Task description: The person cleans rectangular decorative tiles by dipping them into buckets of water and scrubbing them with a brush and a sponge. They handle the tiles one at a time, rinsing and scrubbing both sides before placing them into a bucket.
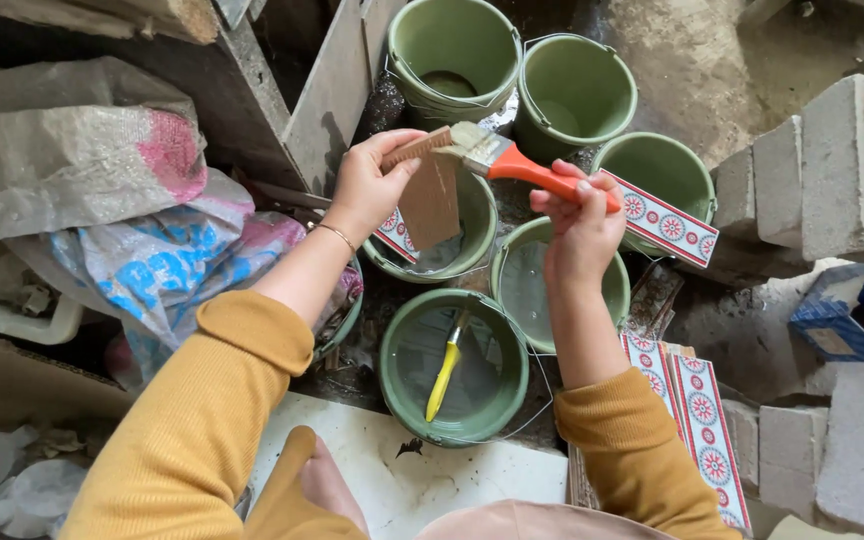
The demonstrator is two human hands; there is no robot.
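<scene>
Left hand [367,185] pinches a thin brown tile [430,200] by its top edge, held upright over the green buckets [452,365]; right hand [582,225] has its grip clenched on the orange handle of a paintbrush [497,157], bristles touching the tile's upper edge. The tile looks stiff, light and likely brittle, best held by its edges; the brush is light, its handle the plain hold. Patterned red-and-white tiles [707,445] stack at lower right; a blue box [842,310] lies by grey blocks [822,170]; printed woven sacks [102,200] are heaped at left.

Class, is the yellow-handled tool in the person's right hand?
No: it lies in a green bucket; the right hand holds an orange-handled brush.
</scene>
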